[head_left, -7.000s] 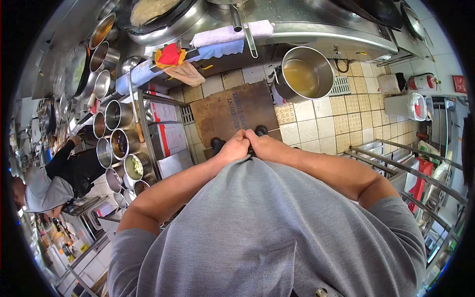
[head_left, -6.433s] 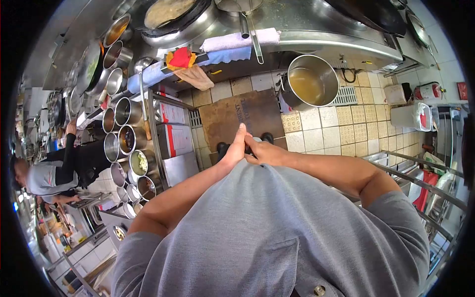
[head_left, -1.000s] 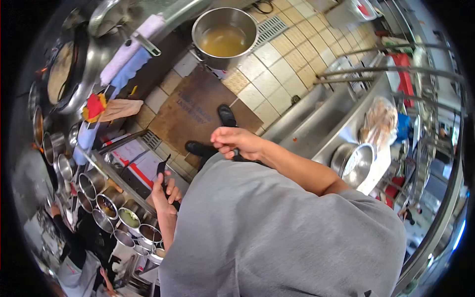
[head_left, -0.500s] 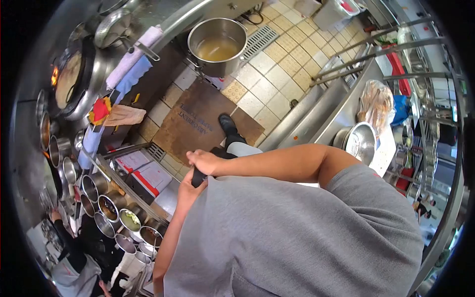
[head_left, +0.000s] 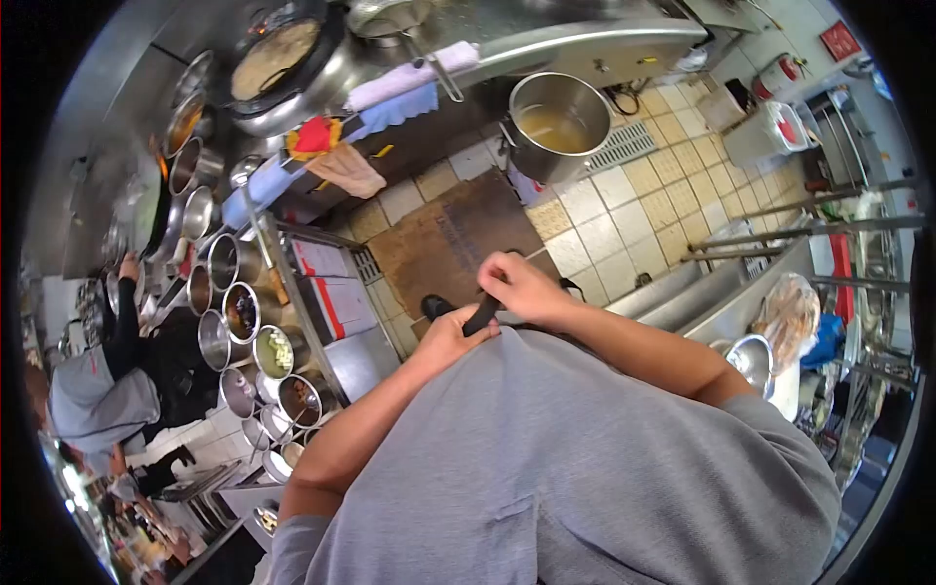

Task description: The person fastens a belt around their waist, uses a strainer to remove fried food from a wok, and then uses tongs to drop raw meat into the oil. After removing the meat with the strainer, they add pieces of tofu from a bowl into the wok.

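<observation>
In front of the waist of my grey shirt (head_left: pixel 604 429), both my hands are on a black strip (head_left: pixel 480 318) that looks like a strap or band; its exact kind I cannot make out. My left hand (head_left: pixel 450 336) grips its lower part, fingers curled round it. Just above and to the right, my right hand (head_left: pixel 522 288) has its thumb and fingers closed at the upper end. A dark shoe (head_left: pixel 436 307) shows below on a brown floor mat (head_left: pixel 414 249).
A large steel pot (head_left: pixel 559 127) with yellowish liquid stands ahead. A wok (head_left: pixel 278 63) and cloths (head_left: pixel 346 171) are on the range at left. Several metal containers (head_left: pixel 242 310) of ingredients stand nearer, with a co-worker (head_left: pixel 107 390) beyond. Steel shelving (head_left: pixel 838 229) and bowls (head_left: pixel 749 361) are at right.
The view has swung left, so the pot and range appear further right. My hands stay together on the black strip, my right hand now raised a little higher along it.
</observation>
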`<state>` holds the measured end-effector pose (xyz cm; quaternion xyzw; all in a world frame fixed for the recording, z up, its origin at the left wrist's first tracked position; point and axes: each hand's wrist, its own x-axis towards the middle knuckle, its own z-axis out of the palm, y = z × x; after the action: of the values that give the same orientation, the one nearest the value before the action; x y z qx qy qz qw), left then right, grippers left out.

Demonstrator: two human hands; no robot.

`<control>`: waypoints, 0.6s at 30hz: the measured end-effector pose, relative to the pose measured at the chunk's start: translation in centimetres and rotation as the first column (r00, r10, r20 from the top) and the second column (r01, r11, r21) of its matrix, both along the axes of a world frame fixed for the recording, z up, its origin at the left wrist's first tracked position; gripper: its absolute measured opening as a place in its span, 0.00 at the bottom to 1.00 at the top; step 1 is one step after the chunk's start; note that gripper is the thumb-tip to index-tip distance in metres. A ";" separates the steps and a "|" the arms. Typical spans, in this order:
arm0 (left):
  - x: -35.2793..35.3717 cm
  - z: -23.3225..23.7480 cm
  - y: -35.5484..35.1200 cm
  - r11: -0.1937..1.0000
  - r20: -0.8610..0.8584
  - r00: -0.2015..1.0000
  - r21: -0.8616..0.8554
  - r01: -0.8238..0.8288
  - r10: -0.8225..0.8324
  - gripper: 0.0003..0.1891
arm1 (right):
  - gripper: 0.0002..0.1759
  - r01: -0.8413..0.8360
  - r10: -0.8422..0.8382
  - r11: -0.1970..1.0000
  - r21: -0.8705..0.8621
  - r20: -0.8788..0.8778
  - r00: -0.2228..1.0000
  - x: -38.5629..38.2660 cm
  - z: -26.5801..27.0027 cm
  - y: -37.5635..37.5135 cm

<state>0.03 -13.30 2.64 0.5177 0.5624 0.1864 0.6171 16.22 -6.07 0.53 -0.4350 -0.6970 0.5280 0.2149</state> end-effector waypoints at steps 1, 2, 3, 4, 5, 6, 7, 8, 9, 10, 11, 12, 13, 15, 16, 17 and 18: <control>-0.4 -0.1 -0.1 1.000 -0.016 1.000 0.010 -0.016 0.016 0.12 | 0.10 -0.134 0.129 0.988 0.081 0.062 0.990 1.2 1.6 0.3; -0.7 -0.6 -0.2 0.997 -0.002 1.000 0.079 0.011 -0.011 0.12 | 0.11 -0.226 0.222 0.974 0.017 0.121 0.967 2.0 2.2 0.1; -0.7 -1.2 -0.2 0.988 0.013 0.999 0.149 0.036 -0.038 0.12 | 0.11 -0.246 0.241 0.969 0.032 0.117 0.963 2.7 1.8 -0.5; -0.6 -1.2 -0.3 0.974 0.028 0.997 0.216 0.062 -0.070 0.11 | 0.10 -0.262 0.266 0.962 -0.079 0.044 0.963 3.3 0.9 -1.5; -0.2 -1.1 -0.3 0.973 0.025 0.998 0.225 0.051 -0.058 0.11 | 0.09 -0.277 0.277 0.942 -0.190 -0.028 0.960 3.5 0.3 -2.3; 0.2 -0.9 0.1 0.979 0.003 1.000 0.203 -0.023 0.023 0.11 | 0.09 -0.286 0.287 0.942 -0.173 -0.025 0.958 3.5 0.0 -2.4; 0.3 -0.8 0.4 0.979 -0.018 0.995 0.178 -0.098 0.103 0.11 | 0.08 -0.052 -0.012 0.879 -0.473 -0.132 0.991 3.5 -0.2 -2.6; 0.1 -2.3 0.5 0.974 0.062 0.979 0.104 -0.200 0.194 0.13 | 0.06 0.134 -0.336 0.654 -0.744 -0.127 0.933 3.6 -0.5 -2.7; -0.2 -2.4 0.6 0.976 0.072 0.980 0.102 -0.191 0.185 0.13 | 0.06 0.149 -0.346 0.653 -0.743 -0.117 0.931 3.9 -0.9 -2.5; -0.8 -2.5 0.2 0.917 0.206 0.895 -0.137 -0.374 0.396 0.15 | 0.05 0.137 -0.378 0.621 -0.771 -0.142 0.915 4.3 -1.4 -2.5; -1.2 -2.7 -0.5 0.778 0.262 0.754 -0.400 -0.484 0.603 0.17 | 0.04 0.130 -0.419 0.581 -0.804 -0.159 0.894 4.8 -1.8 -2.9; -1.4 -3.0 -0.9 0.764 0.285 0.724 -0.400 -0.507 0.629 0.17 | 0.04 0.088 -0.402 0.579 -0.811 -0.190 0.896 5.2 -1.6 -2.8; -1.6 -3.1 -1.4 0.745 0.304 0.689 -0.399 -0.535 0.658 0.17 | 0.04 0.108 -0.420 0.557 -0.824 -0.167 0.892 5.7 -1.1 -2.8; -2.4 -3.0 -2.4 0.686 0.375 0.577 -0.456 -0.567 0.726 0.12 | 0.05 0.162 -0.395 0.612 -0.774 -0.122 0.911 6.6 -0.5 -2.4; -2.9 -3.2 -2.8 0.643 0.401 0.502 -0.493 -0.587 0.766 0.08 | 0.06 0.202 -0.315 0.752 -0.627 -0.073 0.946 7.9 -0.9 -2.4; -3.2 -3.4 -3.2 0.605 0.408 0.448 -0.514 -0.608 0.796 0.08 | 0.09 0.156 -0.144 0.940 -0.303 0.063 0.988 10.6 -2.7 -2.4; -3.3 -3.2 -3.7 0.574 0.406 0.406 -0.533 -0.622 0.818 0.08 | 0.13 0.063 -0.034 0.994 -0.086 0.301 0.953 13.5 -3.2 -2.6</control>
<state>-3.31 -17.01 -0.51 0.0279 0.5169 0.5072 0.6891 29.77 -8.62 -2.63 -0.5366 -0.6848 0.4830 0.0990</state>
